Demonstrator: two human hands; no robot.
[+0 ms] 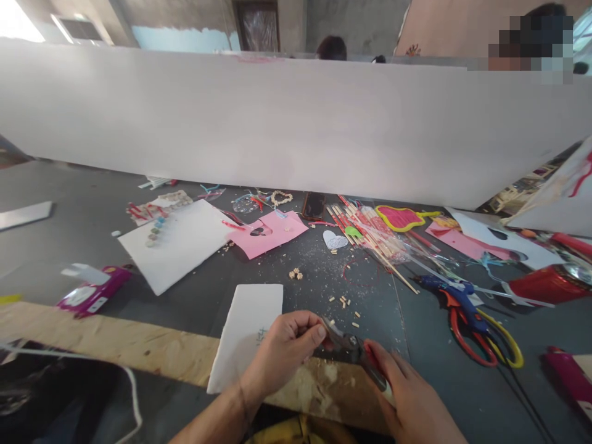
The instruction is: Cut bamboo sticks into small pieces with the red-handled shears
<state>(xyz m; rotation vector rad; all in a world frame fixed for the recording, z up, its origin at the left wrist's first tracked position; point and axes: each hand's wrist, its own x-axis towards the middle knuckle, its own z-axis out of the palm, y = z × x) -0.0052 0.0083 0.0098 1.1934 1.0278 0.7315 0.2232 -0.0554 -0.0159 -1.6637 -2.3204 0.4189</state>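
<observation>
My right hand (404, 385) is wrapped round the handles of a pair of pruning shears (354, 345), whose jaws point left toward my other hand. My left hand (296, 336) is closed in a pinch right at the jaws; what sits between its fingertips is hidden or too small to name. Just beyond the shears lie several short cut pieces of wooden stick (343, 301). A small cluster of wooden bits (295, 273) rests farther off. Under my left wrist is a white sheet (247, 314) with handwriting on it.
Long wooden sticks (370, 231) lie at the back, near a pink card (271, 234) and a white board (178, 246). To the right are a blue glue gun (462, 302), scissors (509, 345) and a red can (550, 283). A white partition (277, 123) spans the back.
</observation>
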